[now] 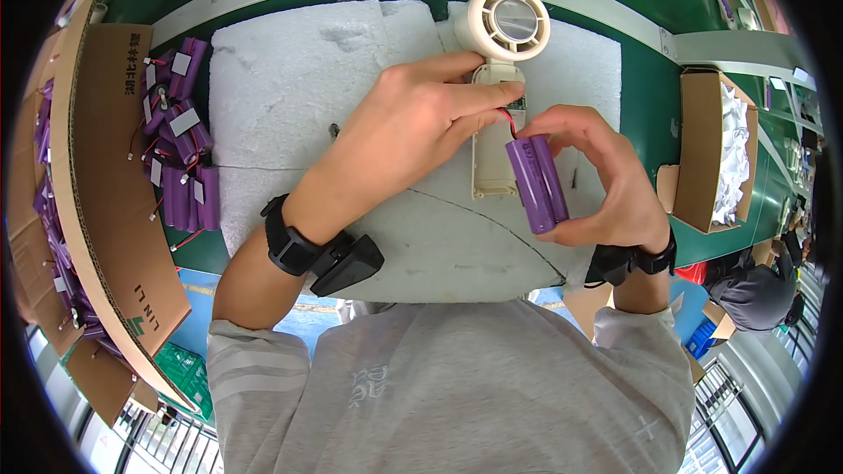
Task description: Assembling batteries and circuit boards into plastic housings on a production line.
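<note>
On a white foam sheet [303,79], the left hand [428,111] partly hides a cream handheld fan [499,73]; its grasp cannot be made out. The right hand [608,177] grips a purple battery pack [536,184] between the hands, beside the fan's handle [492,162], its red and black wires [511,122] disappearing beneath the left hand.
</note>
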Tool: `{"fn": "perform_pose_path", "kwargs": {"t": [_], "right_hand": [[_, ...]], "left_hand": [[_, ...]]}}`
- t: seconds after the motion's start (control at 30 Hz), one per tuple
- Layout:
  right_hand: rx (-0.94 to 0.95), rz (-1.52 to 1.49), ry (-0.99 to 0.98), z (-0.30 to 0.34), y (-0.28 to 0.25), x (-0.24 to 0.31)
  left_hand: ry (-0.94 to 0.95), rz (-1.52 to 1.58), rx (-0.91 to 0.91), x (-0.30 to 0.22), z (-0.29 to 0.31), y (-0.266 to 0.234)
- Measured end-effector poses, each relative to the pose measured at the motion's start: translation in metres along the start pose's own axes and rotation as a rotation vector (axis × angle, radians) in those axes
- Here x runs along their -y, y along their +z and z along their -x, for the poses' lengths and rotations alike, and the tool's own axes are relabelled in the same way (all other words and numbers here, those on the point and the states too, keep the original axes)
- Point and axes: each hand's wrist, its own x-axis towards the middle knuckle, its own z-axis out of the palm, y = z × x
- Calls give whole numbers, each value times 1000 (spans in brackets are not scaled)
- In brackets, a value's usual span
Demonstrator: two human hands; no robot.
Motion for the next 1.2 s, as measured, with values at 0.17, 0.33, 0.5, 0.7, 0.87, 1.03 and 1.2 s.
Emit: {"fn": "perform_pose_path", "kwargs": {"t": [0.17, 0.33, 0.5, 0.7, 0.87, 1.03, 1.2], "right_hand": [[-84, 278, -24, -5, 20, -3], [-187, 459, -188, -8, 32, -6], [-245, 475, -147, -4, 42, 3], [-272, 575, -201, -2, 44, 0], [-300, 680, -206, 1, 47, 0], [-345, 713, -171, 0, 53, 0], [-372, 669, -161, -2, 56, -4]], "left_hand": [[35, 15, -5, 3, 0, -2], [39, 11, 26, 2, 0, -5], [52, -15, 49, 0, -2, -10], [62, 6, 46, 2, -3, -11], [22, 52, 53, 1, -4, -13], [-33, 51, 83, -1, -4, -13], [-21, 143, 77, 5, -4, -11]]}}
